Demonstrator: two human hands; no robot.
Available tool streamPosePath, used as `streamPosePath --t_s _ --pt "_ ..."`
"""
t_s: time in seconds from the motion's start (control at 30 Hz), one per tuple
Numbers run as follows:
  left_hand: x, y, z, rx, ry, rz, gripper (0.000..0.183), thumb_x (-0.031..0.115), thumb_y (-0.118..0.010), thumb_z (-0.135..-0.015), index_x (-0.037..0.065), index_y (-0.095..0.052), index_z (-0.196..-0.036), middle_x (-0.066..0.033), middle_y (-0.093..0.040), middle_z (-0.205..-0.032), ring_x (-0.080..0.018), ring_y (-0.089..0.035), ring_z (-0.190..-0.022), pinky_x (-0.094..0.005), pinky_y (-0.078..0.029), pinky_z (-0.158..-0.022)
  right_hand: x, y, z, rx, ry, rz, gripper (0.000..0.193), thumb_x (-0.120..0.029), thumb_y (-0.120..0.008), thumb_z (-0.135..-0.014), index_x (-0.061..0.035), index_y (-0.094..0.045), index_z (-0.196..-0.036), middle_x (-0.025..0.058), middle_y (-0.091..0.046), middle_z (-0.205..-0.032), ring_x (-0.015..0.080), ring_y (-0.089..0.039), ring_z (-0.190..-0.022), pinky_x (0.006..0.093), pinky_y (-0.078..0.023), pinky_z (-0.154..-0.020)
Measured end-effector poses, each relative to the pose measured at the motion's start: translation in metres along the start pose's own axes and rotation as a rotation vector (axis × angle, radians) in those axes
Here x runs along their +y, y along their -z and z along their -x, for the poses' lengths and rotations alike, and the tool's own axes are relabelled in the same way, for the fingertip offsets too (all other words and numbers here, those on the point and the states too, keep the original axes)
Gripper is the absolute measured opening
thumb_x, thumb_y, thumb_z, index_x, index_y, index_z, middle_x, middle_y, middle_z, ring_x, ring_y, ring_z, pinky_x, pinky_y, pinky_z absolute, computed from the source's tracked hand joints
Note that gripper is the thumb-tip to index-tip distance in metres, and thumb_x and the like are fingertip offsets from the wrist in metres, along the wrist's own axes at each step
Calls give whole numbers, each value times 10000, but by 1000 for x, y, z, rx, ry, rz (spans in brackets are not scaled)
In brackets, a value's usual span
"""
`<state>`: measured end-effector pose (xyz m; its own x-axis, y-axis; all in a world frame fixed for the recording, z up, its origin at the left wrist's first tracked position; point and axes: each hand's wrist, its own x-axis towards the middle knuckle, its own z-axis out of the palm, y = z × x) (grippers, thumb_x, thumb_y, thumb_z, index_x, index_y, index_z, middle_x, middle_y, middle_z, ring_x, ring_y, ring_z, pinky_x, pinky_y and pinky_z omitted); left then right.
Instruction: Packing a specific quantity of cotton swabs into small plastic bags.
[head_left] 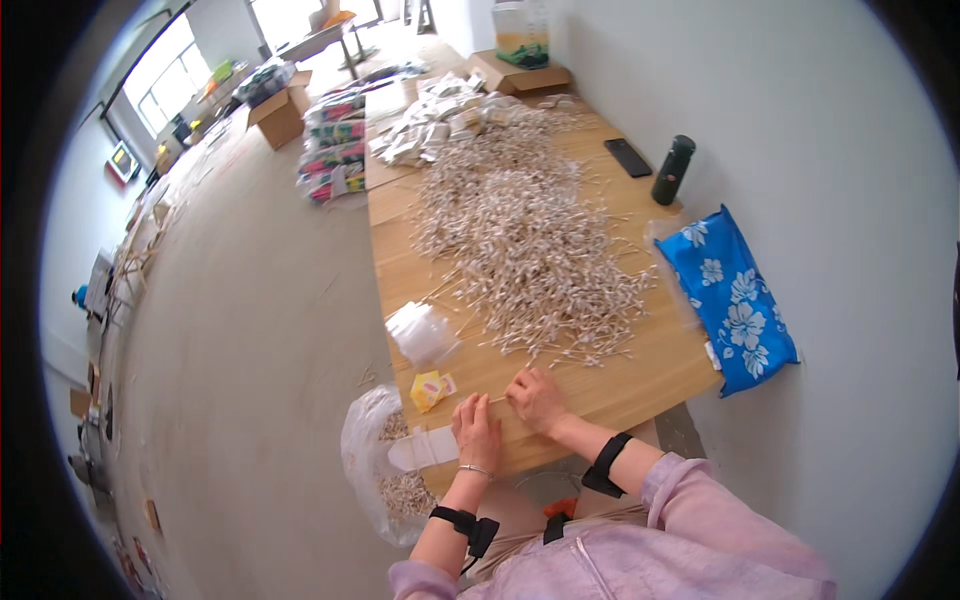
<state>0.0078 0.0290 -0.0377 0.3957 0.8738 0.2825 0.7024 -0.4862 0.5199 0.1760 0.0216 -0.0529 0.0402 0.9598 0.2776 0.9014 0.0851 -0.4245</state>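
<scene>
I wear a pale lilac fabric top (725,510), two broad black forearm straps (606,464) and a thin silver-coloured bracelet (476,469)

The bench (650,378) has a pale wood-grain top, smooth with a soft sheen. The heaped swabs (545,250) make a rough, matt mass with fluffy, cotton-like tips. A stack of small bags (423,335) is thin, see-through plastic with bright glints, and the large bag (360,440) is crinkled, translucent film. The blue flowered pack (735,305) looks smooth and slightly shiny; whether it is plastic or cloth is unclear. The phone (628,157) is dark and smooth, the green bottle (673,170) smooth-sided. Plain matt cardboard forms the floor box (278,117). The lilac garment (640,560) is soft, creased cloth; the bracelet (475,469) looks like shiny metal. The wall (840,200) is smooth and matt.
</scene>
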Motion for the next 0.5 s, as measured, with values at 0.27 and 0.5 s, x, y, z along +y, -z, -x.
streamPosePath --t_s 0.27,0.5 --pt "7 -28 -12 80 -4 144 27 105 -673 -787 130 -669 -795 -37 -598 -855 -258 -538 -903 -381 -392 -820 94 83 -41 350 -523 166 820 -385 -762 -669 -169 -362 -1352 152 -355 -1356 344 -322 -1272 539 -281 -1014" --pt "3 -22 -15 -18 -20 187 38 105 -677 -774 133 -670 -800 -31 -585 -790 -238 -543 -824 -368 -391 -785 127 88 -88 -7 -633 16 937 -303 -793 -638 -168 -281 -1410 148 -341 -1345 350 -303 -1278 518 -263 -1051"
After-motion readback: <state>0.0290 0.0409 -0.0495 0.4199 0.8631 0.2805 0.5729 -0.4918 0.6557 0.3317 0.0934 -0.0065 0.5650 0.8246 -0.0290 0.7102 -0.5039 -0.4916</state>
